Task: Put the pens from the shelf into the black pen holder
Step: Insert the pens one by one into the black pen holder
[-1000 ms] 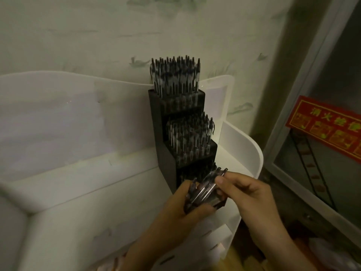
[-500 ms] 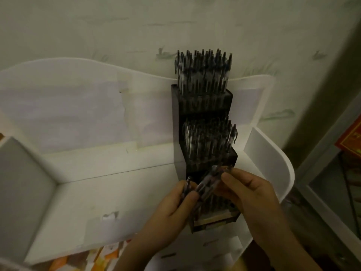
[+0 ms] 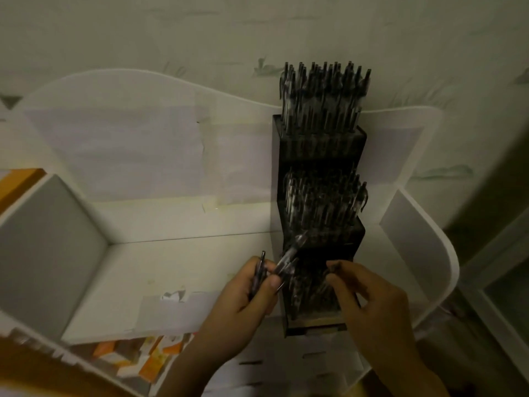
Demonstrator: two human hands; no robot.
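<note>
Left hand [image 3: 252, 293] grip around pens [image 3: 282, 263]

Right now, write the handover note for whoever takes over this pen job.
Left hand: grips a small bundle of dark clear-barrelled pens, held beside the lowest tier.
Right hand: thumb and forefinger pinched over the lowest tier; too dim to tell whether a pen is between them.
Black three-tiered pen holder: stands at the right end of the white shelf, against its back panel.
Done: the top and middle tiers are packed with upright pens; the lowest tier holds some already.
Left: feed the left hand's bundle into the lowest tier. No loose pens show on the shelf.
</note>
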